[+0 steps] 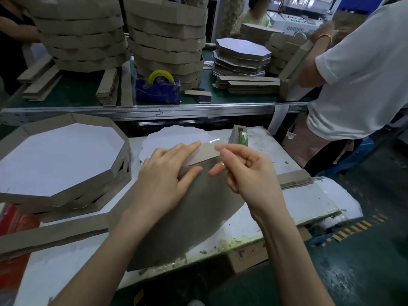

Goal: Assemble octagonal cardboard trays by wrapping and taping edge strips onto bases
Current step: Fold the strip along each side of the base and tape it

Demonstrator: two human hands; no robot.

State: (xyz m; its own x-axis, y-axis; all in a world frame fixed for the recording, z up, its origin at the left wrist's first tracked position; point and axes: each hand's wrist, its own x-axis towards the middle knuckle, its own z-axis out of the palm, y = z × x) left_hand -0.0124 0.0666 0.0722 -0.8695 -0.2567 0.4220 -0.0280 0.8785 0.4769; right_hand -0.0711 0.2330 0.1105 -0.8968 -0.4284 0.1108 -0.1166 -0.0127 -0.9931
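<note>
A brown cardboard base (198,213) lies underside up on the near white table (287,195), centre, under both hands. An edge strip (206,151) runs along its far edge. The left hand (163,175) rests flat on the far left part of the base, fingers straight, fingertips (195,145) pressing the strip. The right hand (249,173) is at the strip's right end, index finger and thumb extended toward it, the other fingers curled; whether it pinches tape or anything else cannot be told. A small tape dispenser (239,134) stands just beyond the right hand. Finished trays (66,160) are stacked to the left. White octagonal sheets (174,138) lie just beyond the strip.
</note>
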